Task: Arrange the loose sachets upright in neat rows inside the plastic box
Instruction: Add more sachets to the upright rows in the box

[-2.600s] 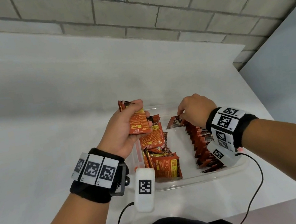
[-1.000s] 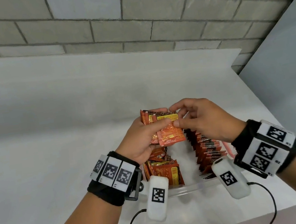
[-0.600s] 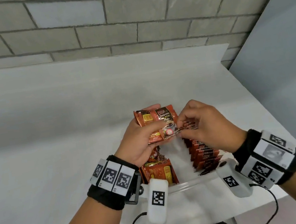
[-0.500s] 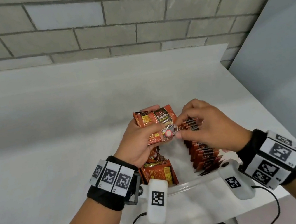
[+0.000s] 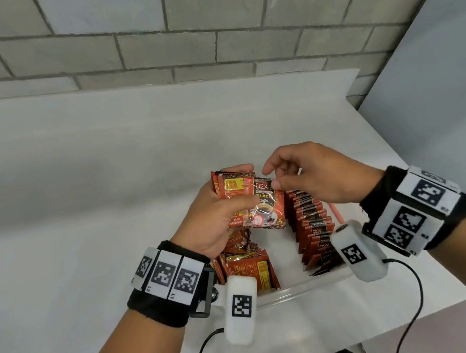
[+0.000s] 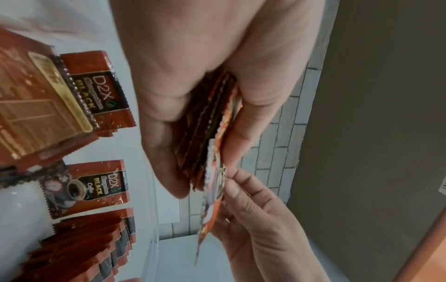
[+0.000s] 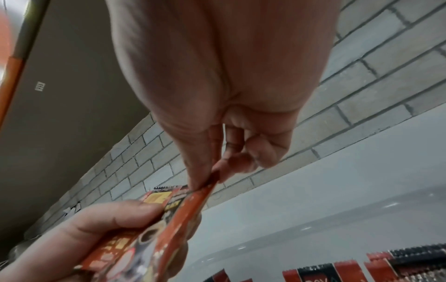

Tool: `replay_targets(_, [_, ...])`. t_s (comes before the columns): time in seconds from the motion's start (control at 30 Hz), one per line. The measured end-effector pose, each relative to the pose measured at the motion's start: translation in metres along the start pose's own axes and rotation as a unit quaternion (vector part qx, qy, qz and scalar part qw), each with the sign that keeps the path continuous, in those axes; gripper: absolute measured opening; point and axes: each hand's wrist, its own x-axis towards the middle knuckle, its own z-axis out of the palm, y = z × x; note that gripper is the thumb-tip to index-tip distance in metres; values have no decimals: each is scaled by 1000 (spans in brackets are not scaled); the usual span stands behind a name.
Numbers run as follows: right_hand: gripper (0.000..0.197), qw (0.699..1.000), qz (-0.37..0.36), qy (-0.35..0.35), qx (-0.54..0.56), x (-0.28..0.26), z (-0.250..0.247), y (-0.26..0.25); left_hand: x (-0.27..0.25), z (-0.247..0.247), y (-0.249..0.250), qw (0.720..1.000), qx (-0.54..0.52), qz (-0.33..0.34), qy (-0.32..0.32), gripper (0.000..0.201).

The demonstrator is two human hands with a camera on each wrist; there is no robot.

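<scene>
While my left hand [image 5: 214, 219] clamps the sachet stack [image 5: 235, 188], my right hand [image 5: 314, 175] pinches one light, floppy, slick sachet [image 5: 270, 210] by its 12 o'clock edge.

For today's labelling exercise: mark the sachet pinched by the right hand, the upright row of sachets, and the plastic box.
pinched sachet [image 5: 267, 209], head view, on its printed front face.
upright row of sachets [image 5: 312, 224], head view, on the top edges mid-row.
plastic box [image 5: 298, 289], head view, on its clear near rim.

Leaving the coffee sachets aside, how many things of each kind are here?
Hands: 2, left hand and right hand
Plastic box: 1
White wrist cameras: 2
Tagged wristbands: 2
Total: 7
</scene>
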Motion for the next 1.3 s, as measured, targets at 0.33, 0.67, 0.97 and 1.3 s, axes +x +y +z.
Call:
replay_targets(0.33, [2,977,51,-49,-202,29,-5,26,-1,-40,16,991,-72,9,108,30])
replay_targets(0.67, [11,947,56,-110,-295,50,33,24,-2,-46,7,991,-80,-2,105,31])
replay_targets(0.97, [14,930,65,-105,-346,52,38,23,-2,-47,6,991,-84,-1,107,29])
replay_targets(1.3, [17,929,71,-101,-350,51,38,28,-2,-48,6,991,-87,-2,106,29])
